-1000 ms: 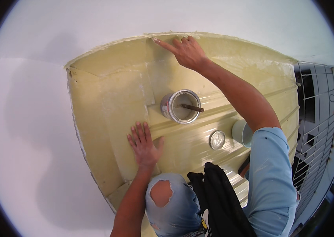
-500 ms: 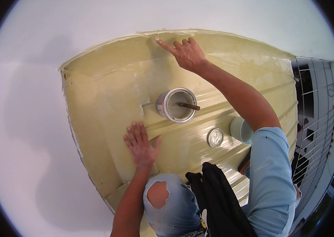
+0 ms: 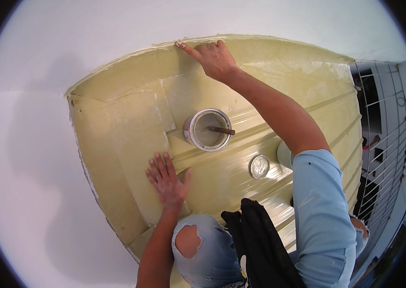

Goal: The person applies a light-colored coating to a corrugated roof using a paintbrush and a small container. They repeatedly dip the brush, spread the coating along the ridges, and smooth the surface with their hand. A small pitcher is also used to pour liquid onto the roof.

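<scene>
At the far edge, my right hand (image 3: 215, 58) reaches out with its index finger stretched and the other fingers curled. White paste (image 3: 180, 43) coats that fingertip, which touches the seam (image 3: 203, 38) where the yellowish sheet (image 3: 116, 115) meets the white wall. Flat on the sheet, with fingers spread, lies my left hand (image 3: 168, 182); it grips nothing. Between the hands stands an open metal can (image 3: 191, 132), part filled with a greyish-white paste. A brown-handled tool (image 3: 222, 130) leans in the can, its lower end sunk out of sight.
Right of the can sits a round metal lid (image 3: 259, 166). A pale green bucket (image 3: 283, 154) is partly hidden behind my right sleeve. White wall (image 3: 25, 158) borders the sheet at left and far side. At right runs a white wire grille (image 3: 385, 120). Raised ribs cross the sheet.
My right hand has slid left along the far seam, and its fingertip now meets the edge. The view has shifted slightly. My left hand stays flat on the sheet.
</scene>
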`<state>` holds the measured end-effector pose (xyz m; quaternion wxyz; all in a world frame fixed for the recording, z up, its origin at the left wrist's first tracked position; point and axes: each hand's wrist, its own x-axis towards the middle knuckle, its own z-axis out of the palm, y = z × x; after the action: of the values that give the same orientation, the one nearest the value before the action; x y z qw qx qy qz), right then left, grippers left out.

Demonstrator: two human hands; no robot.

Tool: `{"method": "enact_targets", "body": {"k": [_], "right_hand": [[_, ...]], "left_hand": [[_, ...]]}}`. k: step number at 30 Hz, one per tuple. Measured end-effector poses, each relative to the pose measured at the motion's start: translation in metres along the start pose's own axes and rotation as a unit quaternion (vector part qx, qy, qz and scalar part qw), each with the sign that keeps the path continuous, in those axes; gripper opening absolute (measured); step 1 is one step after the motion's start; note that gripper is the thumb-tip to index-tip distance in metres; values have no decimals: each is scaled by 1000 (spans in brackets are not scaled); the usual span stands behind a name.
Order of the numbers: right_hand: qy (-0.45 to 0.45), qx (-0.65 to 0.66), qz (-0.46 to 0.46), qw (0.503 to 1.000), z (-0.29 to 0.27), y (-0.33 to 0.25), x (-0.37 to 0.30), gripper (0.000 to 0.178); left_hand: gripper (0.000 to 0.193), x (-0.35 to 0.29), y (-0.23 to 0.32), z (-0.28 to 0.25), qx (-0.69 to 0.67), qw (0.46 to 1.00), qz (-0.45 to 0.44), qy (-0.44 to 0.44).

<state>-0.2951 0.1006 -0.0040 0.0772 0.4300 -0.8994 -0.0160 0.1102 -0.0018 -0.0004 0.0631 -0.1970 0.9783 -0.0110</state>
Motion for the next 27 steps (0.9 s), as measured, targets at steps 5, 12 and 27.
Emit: {"method": "enact_targets", "body": {"k": [5,12,27], "right_hand": [[-6,-26,26,999,8,23,-17,99],[7,30,9,999,16,35,-49,75],[71,12,-20,997,28,17,4,57]], "left_hand": [[100,0,2,0,0,1000,-12,-18],[94,-2,7,2,67,997,17,46],[89,-1,2,17,139,987,27,73]]}}
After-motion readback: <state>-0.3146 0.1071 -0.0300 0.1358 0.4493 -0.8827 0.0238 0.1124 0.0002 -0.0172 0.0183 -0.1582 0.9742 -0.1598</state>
